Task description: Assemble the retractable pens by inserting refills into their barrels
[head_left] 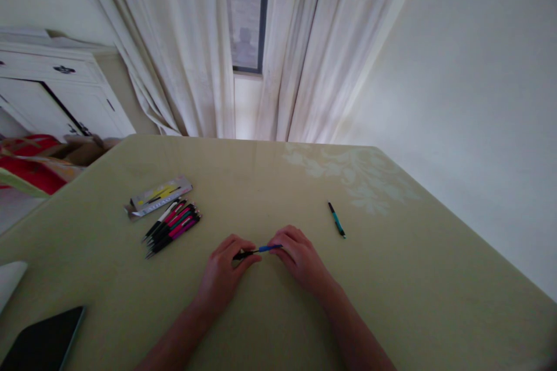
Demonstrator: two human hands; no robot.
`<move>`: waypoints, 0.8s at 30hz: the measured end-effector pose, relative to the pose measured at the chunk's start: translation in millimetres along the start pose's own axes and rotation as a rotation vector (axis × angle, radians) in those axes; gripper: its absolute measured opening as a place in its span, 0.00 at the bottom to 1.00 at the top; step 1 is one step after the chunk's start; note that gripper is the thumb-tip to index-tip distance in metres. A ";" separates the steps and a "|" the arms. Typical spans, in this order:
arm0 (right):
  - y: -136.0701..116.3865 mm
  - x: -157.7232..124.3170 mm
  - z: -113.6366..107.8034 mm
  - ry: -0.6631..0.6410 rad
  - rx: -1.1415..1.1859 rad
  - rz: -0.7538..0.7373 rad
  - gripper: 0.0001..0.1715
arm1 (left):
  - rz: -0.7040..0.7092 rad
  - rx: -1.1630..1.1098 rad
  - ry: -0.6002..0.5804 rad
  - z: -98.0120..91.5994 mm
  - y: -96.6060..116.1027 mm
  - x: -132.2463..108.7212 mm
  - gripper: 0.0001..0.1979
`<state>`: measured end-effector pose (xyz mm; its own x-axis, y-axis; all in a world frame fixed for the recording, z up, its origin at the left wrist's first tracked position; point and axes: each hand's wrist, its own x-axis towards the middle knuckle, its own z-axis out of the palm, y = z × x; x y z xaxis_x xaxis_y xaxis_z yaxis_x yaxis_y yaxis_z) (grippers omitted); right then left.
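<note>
"What do your hands have, from where you sit?"

"My left hand [226, 264] is curled in, thumb and fingers pinching the black end of a slim black-and-blue pen [264, 248]. My right hand [300, 255] is drawn in just as narrowly, its fingertips on the blue end."

"So where does that pen sit?"

"Between my two hands, spanning the gap nearly level. A thin dark length shows between the black and blue parts; it's too small for me to tell whether they're fully joined."

"Anything near the right hand?"

"Beyond it and to its right, a slender teal-and-black pen [336, 220] lies alone on the pale green-beige tabletop [413, 290], well apart from my fingers."

"And the left?"

"Beyond it and to its left I see a loose heap of slender black, pink, purple, green and white pens [174, 226], tips toward my side. Just past the heap is a long pale cardboard box [161, 196] with yellow print, its left end flap folded out."

"Closer in?"

"Well left of my left hand and nearer me, a flat black rectangular device [43, 339] lies partly out of view."
</note>
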<state>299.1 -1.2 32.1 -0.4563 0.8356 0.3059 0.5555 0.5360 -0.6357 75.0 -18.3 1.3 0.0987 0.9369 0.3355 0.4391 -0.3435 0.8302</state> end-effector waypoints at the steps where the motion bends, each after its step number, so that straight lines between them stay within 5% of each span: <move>1: -1.5 0.0 1.2 -0.024 0.036 0.000 0.08 | 0.013 -0.014 -0.001 -0.6 0.8 0.3 0.10; 7: -3.0 0.9 9.4 0.014 0.181 0.016 0.06 | 0.114 -0.103 0.017 -4.6 1.8 3.2 0.08; 18: -1.6 -0.1 10.2 0.002 0.120 -0.016 0.06 | -0.065 -0.155 -0.105 -2.5 -3.9 4.0 0.05; 24: -1.8 -0.5 11.9 -0.075 0.172 0.042 0.10 | 0.029 -0.170 -0.108 -2.5 -4.1 2.4 0.05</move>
<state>290.0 -4.0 24.6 -0.4892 0.8422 0.2266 0.4512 0.4668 -0.7606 71.2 -14.8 -0.2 0.2080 0.9250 0.3179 0.2782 -0.3675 0.8874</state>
